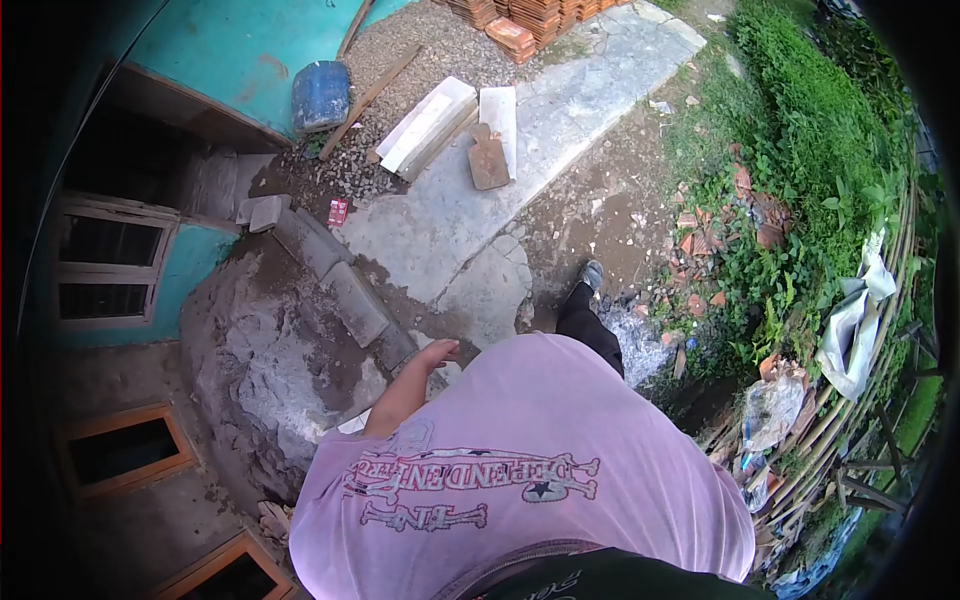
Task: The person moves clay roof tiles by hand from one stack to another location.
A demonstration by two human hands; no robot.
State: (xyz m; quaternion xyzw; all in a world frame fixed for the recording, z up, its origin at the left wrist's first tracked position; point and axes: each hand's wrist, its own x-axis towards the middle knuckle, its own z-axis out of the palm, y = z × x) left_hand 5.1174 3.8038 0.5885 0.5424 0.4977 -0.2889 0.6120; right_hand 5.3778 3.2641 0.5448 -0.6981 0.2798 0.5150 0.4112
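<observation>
Looked straight down over a pink shirt (560, 430) onto a yard. Carried the left hand (437, 352) out to the left side, palm down, fingers loosely spread and slightly curled, gripping nothing. Could not see the right hand anywhere in the view. Held that left hand just over the near end of a row of grey concrete blocks (345, 295), laid end to end along the edge of a mound of grey mortar (255, 350); could not tell touching from hovering. Had one dark-trousered leg and a grey shoe (592, 274) planted ahead on a cracked concrete path (450, 215). Noted, further up the path, two white slabs (432, 122) beside a brown wooden float (488, 158), a blue drum (320, 95) against a teal wall (235, 45), and stacked orange roof tiles (520, 22). Noted a small red packet (338, 211) near the far end of the blocks, and a bamboo fence (885, 330) with a white sack (850, 325) well off to the right.
</observation>
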